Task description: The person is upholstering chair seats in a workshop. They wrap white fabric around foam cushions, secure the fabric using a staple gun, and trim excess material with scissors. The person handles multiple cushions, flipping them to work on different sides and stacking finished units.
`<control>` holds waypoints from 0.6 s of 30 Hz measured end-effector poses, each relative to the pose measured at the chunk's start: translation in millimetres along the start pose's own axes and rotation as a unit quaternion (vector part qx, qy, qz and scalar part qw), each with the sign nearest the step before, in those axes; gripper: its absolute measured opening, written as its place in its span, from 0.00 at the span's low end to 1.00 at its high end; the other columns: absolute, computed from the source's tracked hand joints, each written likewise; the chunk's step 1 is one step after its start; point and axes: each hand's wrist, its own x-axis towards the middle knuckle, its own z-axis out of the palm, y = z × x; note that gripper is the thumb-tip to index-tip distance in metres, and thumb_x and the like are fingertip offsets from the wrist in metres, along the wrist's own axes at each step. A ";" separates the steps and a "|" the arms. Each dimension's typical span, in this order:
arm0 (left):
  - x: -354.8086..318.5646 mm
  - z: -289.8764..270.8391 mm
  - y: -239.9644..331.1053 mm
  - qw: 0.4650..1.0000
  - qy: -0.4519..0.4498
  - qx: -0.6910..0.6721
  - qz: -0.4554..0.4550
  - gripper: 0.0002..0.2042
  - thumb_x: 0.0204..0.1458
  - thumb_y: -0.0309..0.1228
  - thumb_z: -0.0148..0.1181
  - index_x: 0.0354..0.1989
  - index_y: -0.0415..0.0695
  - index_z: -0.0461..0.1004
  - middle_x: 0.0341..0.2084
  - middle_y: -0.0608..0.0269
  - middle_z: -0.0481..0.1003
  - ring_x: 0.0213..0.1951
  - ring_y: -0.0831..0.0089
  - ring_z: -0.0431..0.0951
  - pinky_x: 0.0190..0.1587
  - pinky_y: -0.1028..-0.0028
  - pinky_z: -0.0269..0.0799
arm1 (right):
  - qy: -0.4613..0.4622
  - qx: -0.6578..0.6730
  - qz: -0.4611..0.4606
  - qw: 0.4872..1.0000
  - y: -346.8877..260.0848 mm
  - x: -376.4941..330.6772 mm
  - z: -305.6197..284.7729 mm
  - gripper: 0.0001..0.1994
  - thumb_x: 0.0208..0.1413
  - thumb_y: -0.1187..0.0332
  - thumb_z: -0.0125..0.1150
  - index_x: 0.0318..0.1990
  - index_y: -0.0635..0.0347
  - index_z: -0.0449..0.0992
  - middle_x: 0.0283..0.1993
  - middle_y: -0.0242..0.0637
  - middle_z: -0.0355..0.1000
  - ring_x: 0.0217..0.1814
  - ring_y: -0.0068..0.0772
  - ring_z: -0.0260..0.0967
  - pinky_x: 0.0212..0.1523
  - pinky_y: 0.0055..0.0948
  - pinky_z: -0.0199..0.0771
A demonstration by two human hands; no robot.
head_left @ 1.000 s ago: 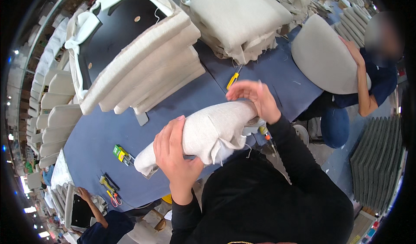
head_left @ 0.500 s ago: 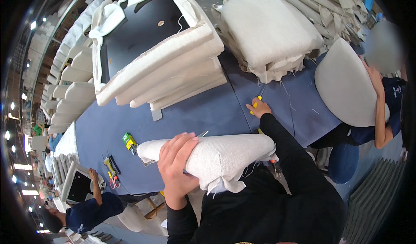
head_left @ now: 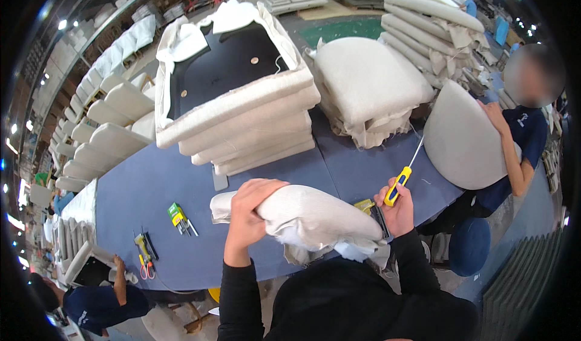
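A cream fabric-covered cushion piece point(head_left: 321, 211) is in front of me, its lower edge loose, with white padding showing. My left hand point(head_left: 248, 211) grips its left end, fingers over the top. My right hand point(head_left: 396, 212) is closed around a screwdriver point(head_left: 398, 186) with a yellow and blue handle, its metal shaft pointing up and to the right. Between the right hand and the cushion's right end is a yellow and black tool point(head_left: 367, 206), partly hidden.
A stack of cream upholstered pieces point(head_left: 242, 123) and a fabric-covered pile point(head_left: 375, 80) stand on the blue table point(head_left: 127, 189). At left are a green box point(head_left: 177, 215) and red-handled scissors point(head_left: 147, 269). Co-workers handle a rounded panel point(head_left: 463, 138) at right and another piece point(head_left: 91, 271) at left.
My right hand has drawn back from the far table with the screwdriver and raised it beside the cushion. The cushion has tilted, showing more padding. The view has shifted.
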 end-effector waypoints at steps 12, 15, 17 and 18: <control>6.7 12.3 39.7 0.987 0.030 -0.161 -0.004 0.39 0.60 0.44 0.68 0.76 0.35 0.64 0.69 0.40 0.71 0.71 0.44 0.69 0.74 0.52 0.58 | -0.098 -0.679 -0.335 0.645 61.9 42.3 259.5 0.31 0.64 0.62 0.66 0.71 0.66 0.71 0.68 0.51 0.76 0.66 0.60 0.75 0.65 0.48 0.74; 9.0 8.8 60.6 0.983 0.149 -0.082 -0.076 0.30 0.64 0.43 0.65 0.68 0.34 0.70 0.56 0.41 0.79 0.59 0.42 0.77 0.67 0.51 0.63 | -0.113 -0.693 -0.365 0.612 84.0 52.2 278.2 0.32 0.60 0.63 0.68 0.70 0.65 0.71 0.69 0.48 0.76 0.65 0.59 0.76 0.64 0.48 0.75; 2.5 -3.6 52.6 0.986 0.138 -0.057 -0.073 0.28 0.66 0.40 0.64 0.68 0.34 0.69 0.56 0.42 0.80 0.57 0.47 0.79 0.64 0.53 0.67 | -0.129 -0.698 -0.358 0.607 91.3 54.2 283.3 0.31 0.60 0.63 0.68 0.70 0.64 0.72 0.70 0.48 0.75 0.64 0.58 0.77 0.62 0.48 0.76; -0.2 -9.4 48.5 0.988 0.133 -0.043 -0.071 0.27 0.67 0.38 0.64 0.68 0.33 0.69 0.55 0.43 0.80 0.56 0.50 0.80 0.63 0.55 0.69 | -0.138 -0.699 -0.355 0.605 93.6 56.4 285.4 0.31 0.59 0.63 0.68 0.70 0.63 0.72 0.71 0.48 0.74 0.64 0.58 0.77 0.61 0.48 0.76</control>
